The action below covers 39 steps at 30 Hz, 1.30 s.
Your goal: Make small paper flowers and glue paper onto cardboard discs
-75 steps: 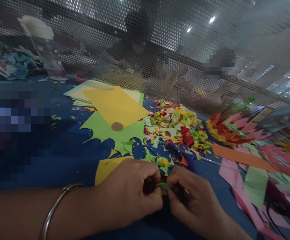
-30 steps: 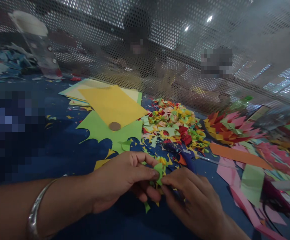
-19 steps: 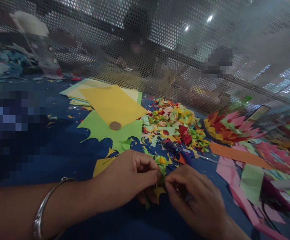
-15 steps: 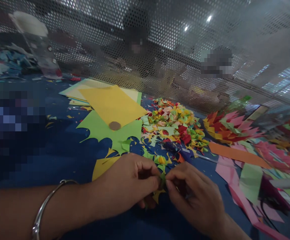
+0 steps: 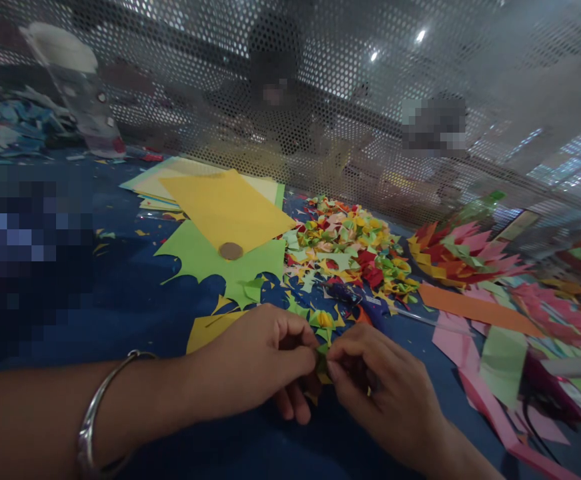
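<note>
Perforated screen (image 5: 195, 87) fills the back, a person (image 5: 273, 93) dimly visible through it. Blue tabletop (image 5: 135, 293) runs below and in front.

Left hand (image 5: 263, 360) comes in from the left, silver bracelet (image 5: 89, 427) on the wrist. Thumb and index finger pinch one side of the green paper piece; lower fingers curl loosely underneath. Right hand (image 5: 390, 390) sits just beside it, thumb and index tips together at the piece's other edge. Can't tell how firmly they grip; its other fingers are folded, partly hidden.

Heap of paper scraps (image 5: 350, 233), mixed colors, lies beyond the hands. Yellow sheet (image 5: 227, 207) overlaps the scallop-cut green sheet (image 5: 205, 257) and a paper stack (image 5: 150, 185). Layered paper flower (image 5: 465, 257), red, orange and pink, is right of the heap. Orange strip (image 5: 477, 309) runs below the flower, near pink strips (image 5: 480, 380). Clear cup (image 5: 87, 100) with a pale top stands far left. Dark blue-purple object (image 5: 373, 307) is just beyond the right hand, type unclear.

Small stuff: brown disc (image 5: 231, 251) on the yellow sheet's near corner. Green paper piece (image 5: 322, 355) is between both hands' fingertips, mostly covered, shape unclear.
</note>
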Each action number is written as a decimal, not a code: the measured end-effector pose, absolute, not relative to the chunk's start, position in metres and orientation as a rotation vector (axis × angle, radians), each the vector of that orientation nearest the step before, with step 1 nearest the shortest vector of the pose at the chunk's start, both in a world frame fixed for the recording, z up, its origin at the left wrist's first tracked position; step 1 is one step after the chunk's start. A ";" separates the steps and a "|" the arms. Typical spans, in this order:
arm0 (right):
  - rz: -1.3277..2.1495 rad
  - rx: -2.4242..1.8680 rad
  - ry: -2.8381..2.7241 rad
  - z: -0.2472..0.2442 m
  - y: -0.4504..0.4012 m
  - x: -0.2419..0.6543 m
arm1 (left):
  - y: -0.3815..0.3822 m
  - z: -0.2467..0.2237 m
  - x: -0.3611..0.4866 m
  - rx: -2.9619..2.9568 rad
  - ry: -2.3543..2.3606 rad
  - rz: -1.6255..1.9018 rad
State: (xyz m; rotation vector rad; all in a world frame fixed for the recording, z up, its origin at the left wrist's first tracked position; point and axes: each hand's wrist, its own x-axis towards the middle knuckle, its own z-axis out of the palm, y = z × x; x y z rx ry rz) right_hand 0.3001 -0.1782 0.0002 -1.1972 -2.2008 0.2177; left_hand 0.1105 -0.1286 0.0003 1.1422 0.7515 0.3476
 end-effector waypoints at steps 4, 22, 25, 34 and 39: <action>0.232 -1.173 -2.202 0.000 -0.179 0.301 | -0.127 0.002 0.109 1.022 0.730 0.405; -0.079 -1.047 -2.344 -0.002 -0.185 0.303 | -0.129 0.001 0.108 0.897 0.693 0.352; -0.055 -1.060 -2.303 0.003 -0.184 0.299 | -0.131 0.001 0.109 0.995 0.712 0.415; 0.186 -1.298 -2.130 0.004 -0.180 0.297 | -0.137 -0.005 0.107 1.210 0.707 0.517; 0.265 -1.321 -2.081 0.005 -0.178 0.296 | -0.136 -0.005 0.108 1.229 0.750 0.527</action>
